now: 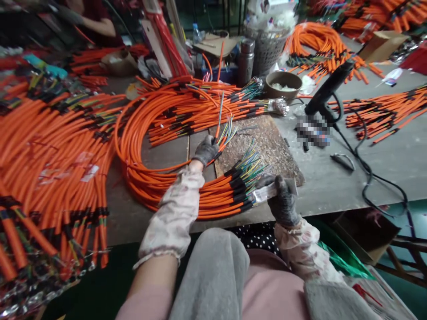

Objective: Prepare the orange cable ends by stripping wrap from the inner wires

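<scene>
My left hand (206, 151), in a grey glove, is closed around orange cables (224, 141) near their ends, where thin coloured wires fan out. To the right, my gloved right hand (283, 202) grips a flat, pale tool (267, 192) beside the wire ends of the coiled bundle. That coil of orange cables (143, 178) curves round to the left, with black sleeves (238, 189) near its ends. Between the hands and the bowl lies a worn, speckled board (263, 142). What the tool's tip touches cannot be made out.
A black heat gun (328, 95) with a trailing cord stands at the right. More orange cables (50, 155) cover the left side. Behind are a bowl (283, 84), a metal flask (246, 62) and a basket (267, 49). A person's arm (96, 26) shows at the upper left.
</scene>
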Demonstrator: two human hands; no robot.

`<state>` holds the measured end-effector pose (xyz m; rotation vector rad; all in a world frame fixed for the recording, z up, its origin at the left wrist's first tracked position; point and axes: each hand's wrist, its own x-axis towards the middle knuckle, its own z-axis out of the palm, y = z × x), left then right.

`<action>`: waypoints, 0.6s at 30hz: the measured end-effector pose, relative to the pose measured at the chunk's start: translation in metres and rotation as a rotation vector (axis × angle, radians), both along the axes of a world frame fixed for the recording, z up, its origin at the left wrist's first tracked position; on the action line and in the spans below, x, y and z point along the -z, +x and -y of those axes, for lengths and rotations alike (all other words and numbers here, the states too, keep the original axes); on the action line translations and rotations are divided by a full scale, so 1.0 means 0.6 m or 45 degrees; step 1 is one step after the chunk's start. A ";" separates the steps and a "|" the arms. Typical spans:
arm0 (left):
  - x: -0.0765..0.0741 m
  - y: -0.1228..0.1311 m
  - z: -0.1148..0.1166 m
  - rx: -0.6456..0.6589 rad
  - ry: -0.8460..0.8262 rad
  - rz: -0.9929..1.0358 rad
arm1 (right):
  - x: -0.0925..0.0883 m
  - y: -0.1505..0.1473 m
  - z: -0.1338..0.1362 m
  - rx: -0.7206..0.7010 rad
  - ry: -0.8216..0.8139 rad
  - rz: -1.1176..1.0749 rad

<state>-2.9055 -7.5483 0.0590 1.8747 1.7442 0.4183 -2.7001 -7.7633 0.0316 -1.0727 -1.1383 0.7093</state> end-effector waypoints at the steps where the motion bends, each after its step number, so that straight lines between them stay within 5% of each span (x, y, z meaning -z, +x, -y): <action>1: -0.016 -0.001 0.025 0.066 0.046 0.172 | -0.009 -0.001 0.001 -0.018 0.016 0.008; 5: -0.079 0.009 0.141 0.449 0.184 0.958 | -0.058 -0.014 -0.005 -0.143 -0.032 -0.046; 8: -0.105 0.029 0.205 0.509 0.244 1.124 | -0.083 -0.020 -0.018 -0.105 0.006 -0.066; 13: -0.076 0.058 0.257 0.396 0.509 0.962 | -0.094 -0.017 -0.035 0.072 0.385 0.288; 18: -0.051 0.072 0.280 0.032 0.847 0.953 | -0.101 -0.034 -0.017 0.288 0.599 0.597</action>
